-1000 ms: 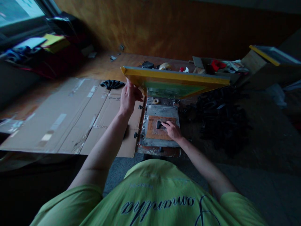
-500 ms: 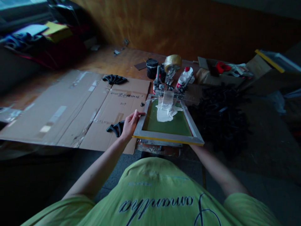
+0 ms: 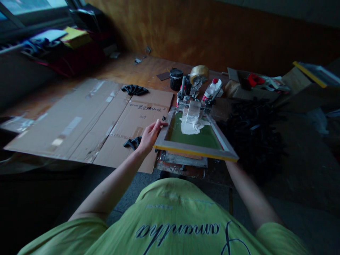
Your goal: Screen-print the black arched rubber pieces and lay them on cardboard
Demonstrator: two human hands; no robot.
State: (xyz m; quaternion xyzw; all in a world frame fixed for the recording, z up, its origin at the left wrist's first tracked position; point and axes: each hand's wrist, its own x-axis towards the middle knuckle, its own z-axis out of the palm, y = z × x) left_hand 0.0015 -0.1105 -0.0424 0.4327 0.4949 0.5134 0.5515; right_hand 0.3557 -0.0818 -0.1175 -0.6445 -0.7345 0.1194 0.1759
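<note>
My left hand (image 3: 151, 135) is closed at the left rail of a screen printing frame (image 3: 195, 153), its fingertips over the rail; a small dark shape at the tips is unclear. The frame has a yellow front edge and green mesh (image 3: 190, 141). White paste (image 3: 187, 128) lies on the mesh, with a pale squeegee-like block (image 3: 193, 108) standing in it. The frame's front is raised above a paint-stained base (image 3: 186, 161). My right forearm (image 3: 243, 180) reaches under the frame's right front corner, where the hand is hidden. Black curved pieces (image 3: 131, 142) lie beside my left hand.
Flat cardboard (image 3: 79, 120) covers the table at left, bearing more black pieces (image 3: 135, 90). Behind the frame stand clamps, a black tub (image 3: 176, 79), a tape roll (image 3: 199, 74) and a red-capped bottle (image 3: 211, 91). A dark pile (image 3: 255, 138) and an open carton (image 3: 233, 83) are at right.
The frame's front edge has risen, baring more of the base below it. My left hand has stayed at its left rail. The whole view has shifted slightly.
</note>
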